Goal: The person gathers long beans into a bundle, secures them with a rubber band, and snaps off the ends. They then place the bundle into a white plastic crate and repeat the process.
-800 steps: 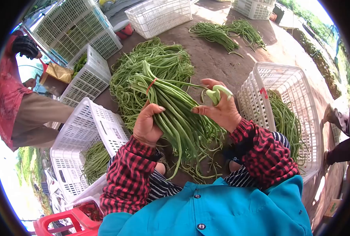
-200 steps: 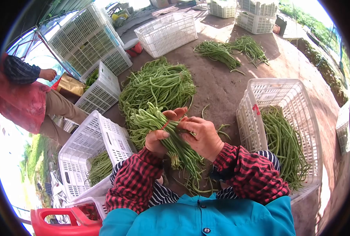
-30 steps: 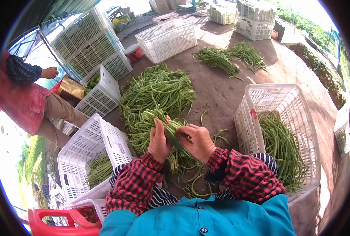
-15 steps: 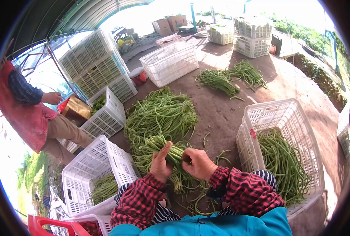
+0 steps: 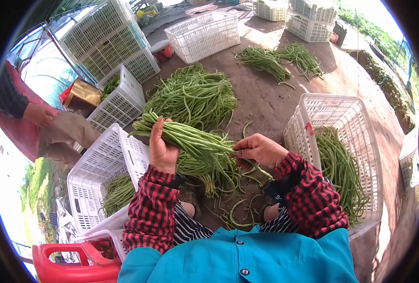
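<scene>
My left hand [image 5: 162,150] is closed around a bunch of long green beans [image 5: 193,137], its thumb on top. The bunch lies across the palm, tips pointing left and the other ends to the right. At those right ends my right hand [image 5: 261,152] is closed in a pinch on a single long bean [image 5: 262,171], which hangs down below the fingers. Beneath and beyond the hands, a large heap of long beans [image 5: 197,96] spreads on the ground. Several loose beans [image 5: 235,212] lie between my feet.
White crates with beans stand at my right [image 5: 372,184] and left [image 5: 80,177]. Farther off are another white crate [image 5: 205,52], two bean piles [image 5: 263,61] and stacked crates [image 5: 101,42]. A person [image 5: 35,113] stands at left. A red plastic handle [image 5: 73,264] is near my left side.
My hands have moved apart, the left going left and up with the bunch, the right shifting right with a bean. The view has tilted down; the person's hand at left has lowered.
</scene>
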The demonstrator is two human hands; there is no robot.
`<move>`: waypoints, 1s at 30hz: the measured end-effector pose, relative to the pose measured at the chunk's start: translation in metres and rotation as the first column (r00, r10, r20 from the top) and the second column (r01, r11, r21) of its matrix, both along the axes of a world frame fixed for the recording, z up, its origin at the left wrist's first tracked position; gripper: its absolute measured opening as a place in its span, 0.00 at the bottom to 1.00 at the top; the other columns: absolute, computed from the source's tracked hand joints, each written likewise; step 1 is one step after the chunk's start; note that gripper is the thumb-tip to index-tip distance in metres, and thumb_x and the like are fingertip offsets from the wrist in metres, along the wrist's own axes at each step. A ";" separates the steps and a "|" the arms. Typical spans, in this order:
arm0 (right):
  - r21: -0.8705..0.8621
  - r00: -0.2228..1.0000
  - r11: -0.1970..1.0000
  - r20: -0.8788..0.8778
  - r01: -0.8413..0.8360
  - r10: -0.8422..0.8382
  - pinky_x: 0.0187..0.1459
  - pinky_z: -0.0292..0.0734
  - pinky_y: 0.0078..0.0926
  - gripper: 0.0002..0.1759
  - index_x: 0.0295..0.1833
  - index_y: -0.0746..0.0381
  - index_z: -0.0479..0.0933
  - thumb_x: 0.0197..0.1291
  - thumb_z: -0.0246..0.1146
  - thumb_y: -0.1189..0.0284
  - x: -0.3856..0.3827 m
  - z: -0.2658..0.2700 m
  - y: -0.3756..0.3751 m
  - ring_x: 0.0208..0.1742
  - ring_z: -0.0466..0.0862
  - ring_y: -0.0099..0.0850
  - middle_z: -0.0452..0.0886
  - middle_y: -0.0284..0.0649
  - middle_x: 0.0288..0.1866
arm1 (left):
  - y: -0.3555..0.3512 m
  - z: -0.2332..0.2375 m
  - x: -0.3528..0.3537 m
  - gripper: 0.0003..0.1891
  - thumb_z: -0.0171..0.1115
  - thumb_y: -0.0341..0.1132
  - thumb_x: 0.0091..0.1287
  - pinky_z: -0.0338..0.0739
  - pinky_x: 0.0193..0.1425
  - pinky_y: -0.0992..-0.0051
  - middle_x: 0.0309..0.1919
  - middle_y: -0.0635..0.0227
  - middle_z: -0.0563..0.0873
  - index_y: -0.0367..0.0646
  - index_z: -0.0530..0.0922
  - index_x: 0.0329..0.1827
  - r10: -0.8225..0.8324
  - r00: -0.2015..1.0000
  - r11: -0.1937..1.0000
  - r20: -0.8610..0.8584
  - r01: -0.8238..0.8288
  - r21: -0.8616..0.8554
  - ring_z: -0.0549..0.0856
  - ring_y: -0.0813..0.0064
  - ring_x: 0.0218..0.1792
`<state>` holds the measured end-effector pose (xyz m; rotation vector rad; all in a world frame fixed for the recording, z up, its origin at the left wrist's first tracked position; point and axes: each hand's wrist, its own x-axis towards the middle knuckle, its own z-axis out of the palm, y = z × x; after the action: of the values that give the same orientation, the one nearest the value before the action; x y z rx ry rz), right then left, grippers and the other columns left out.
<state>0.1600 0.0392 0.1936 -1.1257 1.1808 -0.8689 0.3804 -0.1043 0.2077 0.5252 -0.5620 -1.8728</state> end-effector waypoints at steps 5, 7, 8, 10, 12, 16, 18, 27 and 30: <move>0.128 0.988 0.992 0.152 0.012 -0.031 0.21 0.68 0.16 0.11 0.41 0.66 0.78 0.61 0.60 0.69 0.006 0.005 0.000 0.17 0.72 0.19 0.78 0.33 0.23 | -0.007 -0.009 0.013 0.09 0.66 0.34 0.57 0.77 0.43 0.67 0.30 0.70 0.79 0.44 0.74 0.35 -0.033 0.999 0.999 0.018 0.033 0.003 0.79 0.72 0.34; 0.147 0.990 0.989 0.136 0.018 -0.038 0.20 0.67 0.15 0.11 0.41 0.66 0.78 0.61 0.60 0.68 0.006 0.005 -0.002 0.16 0.72 0.19 0.78 0.34 0.23 | -0.005 -0.005 0.016 0.09 0.66 0.34 0.57 0.77 0.43 0.67 0.30 0.70 0.79 0.44 0.74 0.34 -0.029 0.999 1.000 0.030 0.029 -0.001 0.79 0.72 0.34; 0.163 0.992 0.986 0.120 0.025 -0.045 0.20 0.67 0.15 0.12 0.41 0.67 0.78 0.60 0.61 0.68 0.006 0.004 -0.002 0.16 0.72 0.18 0.78 0.34 0.23 | -0.006 -0.005 0.016 0.09 0.66 0.34 0.57 0.77 0.43 0.67 0.30 0.70 0.79 0.44 0.74 0.34 -0.029 0.999 1.000 0.030 0.029 0.001 0.79 0.72 0.34; 0.123 0.992 0.991 0.105 0.056 -0.069 0.21 0.68 0.14 0.11 0.42 0.68 0.77 0.60 0.61 0.70 0.009 0.008 0.000 0.18 0.73 0.18 0.79 0.34 0.24 | -0.006 -0.005 0.018 0.09 0.66 0.34 0.56 0.77 0.43 0.67 0.30 0.70 0.79 0.44 0.74 0.35 -0.014 1.000 1.000 0.027 0.013 0.020 0.79 0.72 0.33; 0.082 0.991 0.993 0.091 0.086 -0.094 0.23 0.69 0.14 0.10 0.42 0.69 0.77 0.60 0.61 0.73 0.012 0.008 0.001 0.21 0.74 0.17 0.80 0.34 0.26 | -0.009 -0.007 0.019 0.10 0.66 0.34 0.56 0.77 0.43 0.67 0.30 0.70 0.79 0.44 0.74 0.36 -0.001 1.000 1.000 0.027 0.001 0.023 0.79 0.72 0.33; -0.036 0.971 0.981 0.150 0.191 -0.183 0.27 0.72 0.14 0.09 0.40 0.68 0.78 0.55 0.65 0.74 0.014 -0.003 -0.002 0.26 0.76 0.17 0.80 0.33 0.29 | -0.012 -0.010 0.023 0.10 0.62 0.36 0.61 0.77 0.44 0.64 0.32 0.63 0.80 0.39 0.74 0.38 0.027 1.000 0.999 0.014 -0.027 -0.018 0.81 0.67 0.35; -0.088 0.968 0.972 0.148 0.217 -0.202 0.29 0.73 0.14 0.10 0.39 0.67 0.78 0.54 0.67 0.73 0.015 -0.006 -0.003 0.28 0.76 0.16 0.80 0.32 0.30 | -0.013 -0.008 0.025 0.09 0.64 0.34 0.59 0.77 0.44 0.65 0.32 0.66 0.80 0.42 0.74 0.37 0.017 1.000 1.000 0.020 -0.017 -0.002 0.80 0.69 0.35; -0.135 0.938 0.933 0.152 0.333 -0.312 0.33 0.72 0.14 0.12 0.43 0.68 0.77 0.57 0.65 0.71 0.015 -0.009 -0.004 0.31 0.75 0.16 0.78 0.30 0.30 | -0.024 -0.005 0.032 0.11 0.59 0.40 0.64 0.78 0.45 0.64 0.31 0.62 0.82 0.40 0.75 0.36 -0.063 0.993 0.997 -0.098 0.059 -0.045 0.82 0.64 0.36; -0.179 0.971 0.955 0.013 0.237 -0.239 0.34 0.72 0.15 0.11 0.43 0.67 0.76 0.58 0.64 0.72 0.013 -0.009 -0.003 0.33 0.75 0.16 0.79 0.30 0.32 | -0.027 -0.005 0.032 0.11 0.58 0.40 0.64 0.78 0.46 0.64 0.31 0.62 0.82 0.40 0.75 0.35 -0.078 0.989 0.995 -0.122 0.069 -0.074 0.82 0.63 0.35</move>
<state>0.1725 0.0358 0.1847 -1.1469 1.2833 -1.1760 0.4124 -0.1308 0.2023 0.3429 -0.5674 -1.9338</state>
